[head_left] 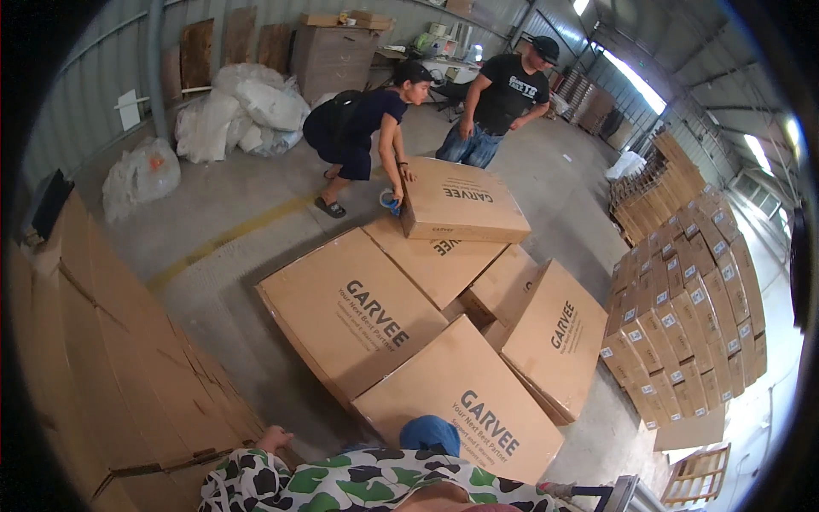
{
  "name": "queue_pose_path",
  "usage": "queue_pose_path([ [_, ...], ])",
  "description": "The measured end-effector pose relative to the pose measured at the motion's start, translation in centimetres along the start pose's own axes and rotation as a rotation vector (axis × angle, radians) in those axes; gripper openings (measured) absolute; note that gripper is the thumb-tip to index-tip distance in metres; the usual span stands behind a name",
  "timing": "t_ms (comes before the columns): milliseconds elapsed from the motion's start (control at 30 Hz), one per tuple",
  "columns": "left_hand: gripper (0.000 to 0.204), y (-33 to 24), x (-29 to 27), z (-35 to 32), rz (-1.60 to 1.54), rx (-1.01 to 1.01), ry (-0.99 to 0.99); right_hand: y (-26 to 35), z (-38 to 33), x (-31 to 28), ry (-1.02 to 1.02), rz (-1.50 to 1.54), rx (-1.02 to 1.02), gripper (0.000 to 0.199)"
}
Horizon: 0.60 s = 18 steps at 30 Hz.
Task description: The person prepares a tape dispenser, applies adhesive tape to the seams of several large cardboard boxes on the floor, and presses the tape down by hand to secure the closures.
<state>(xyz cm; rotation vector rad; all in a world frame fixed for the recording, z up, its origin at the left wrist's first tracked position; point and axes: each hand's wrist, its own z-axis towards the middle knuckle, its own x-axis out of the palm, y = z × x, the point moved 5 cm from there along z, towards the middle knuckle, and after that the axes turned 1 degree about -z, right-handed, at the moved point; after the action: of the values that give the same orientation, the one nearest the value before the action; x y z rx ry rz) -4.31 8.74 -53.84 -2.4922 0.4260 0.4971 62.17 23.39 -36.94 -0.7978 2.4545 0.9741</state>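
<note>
My left hand (275,439) hangs at the lower left beside folded cardboard (145,341), its fingers loosely apart and nothing visible in them. At the lower edge, a small part of my right hand (556,489) shows beside a dark angular frame (591,492); its fingers are too hidden to read. The closest thing before me is a large flat cardboard carton (426,384), partly covered by a rounded blue shape (431,433). Further left lies another carton (341,299); one on the right is tilted (554,341).
A crouching person (363,128) holds a blue tape roll (390,201) against a carton (465,200) resting on others. Another person (503,98) stands behind it. Stacked cartons (691,299) and a wooden pallet (698,474) are right; bagged plastic (256,107) lies far left.
</note>
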Motion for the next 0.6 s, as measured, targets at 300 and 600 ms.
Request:
queue_pose_path([
  [300, 0.061, -0.3, -0.3, 2.9, -0.148, -0.012, -0.151, 2.4, 0.6, -1.0, 0.019, -0.141, 0.029, 0.058],
  [600, 0.049, -4.5, -4.5, 2.6, -0.061, 0.101, -0.273, 6.8, 13.5, -2.9, 0.093, -0.241, -0.178, 0.053],
])
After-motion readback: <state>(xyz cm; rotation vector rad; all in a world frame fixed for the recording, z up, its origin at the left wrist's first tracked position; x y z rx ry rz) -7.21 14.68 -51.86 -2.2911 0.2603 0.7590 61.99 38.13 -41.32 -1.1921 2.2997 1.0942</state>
